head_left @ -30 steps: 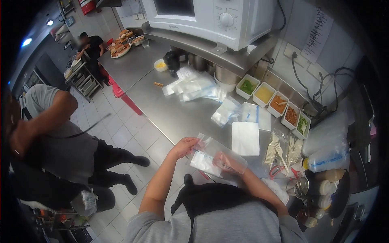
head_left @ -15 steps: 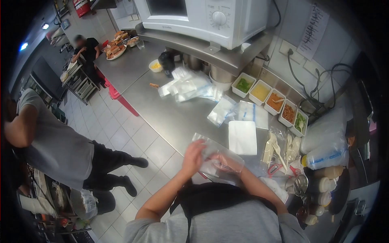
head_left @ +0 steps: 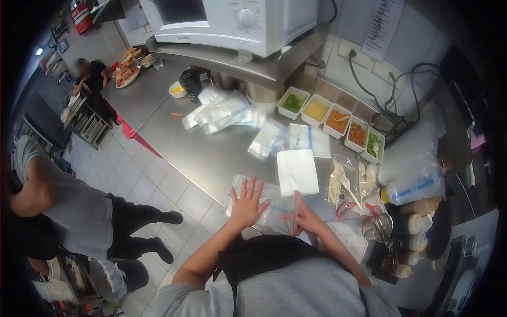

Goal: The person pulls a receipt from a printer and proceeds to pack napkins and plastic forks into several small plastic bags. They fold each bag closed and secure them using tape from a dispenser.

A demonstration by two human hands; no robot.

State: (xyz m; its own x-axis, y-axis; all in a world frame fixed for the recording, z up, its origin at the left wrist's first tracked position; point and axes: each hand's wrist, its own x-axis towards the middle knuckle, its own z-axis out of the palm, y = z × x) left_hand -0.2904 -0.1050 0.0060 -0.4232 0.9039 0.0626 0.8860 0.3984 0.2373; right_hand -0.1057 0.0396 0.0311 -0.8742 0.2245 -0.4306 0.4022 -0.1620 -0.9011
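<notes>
My left hand [head_left: 246, 205] lies on clear, wrinkled, glossy plastic [head_left: 274, 212], over a smooth metal counter [head_left: 185, 153] with a dull sheen, beside a matt white paper napkin [head_left: 298, 172].

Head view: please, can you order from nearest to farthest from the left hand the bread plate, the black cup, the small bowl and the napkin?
1. Napkin: ahead and right of the left hand.
2. Black cup and small bowl: ahead and left, too close to rank.
3. Bread plate: far end, left.
</notes>
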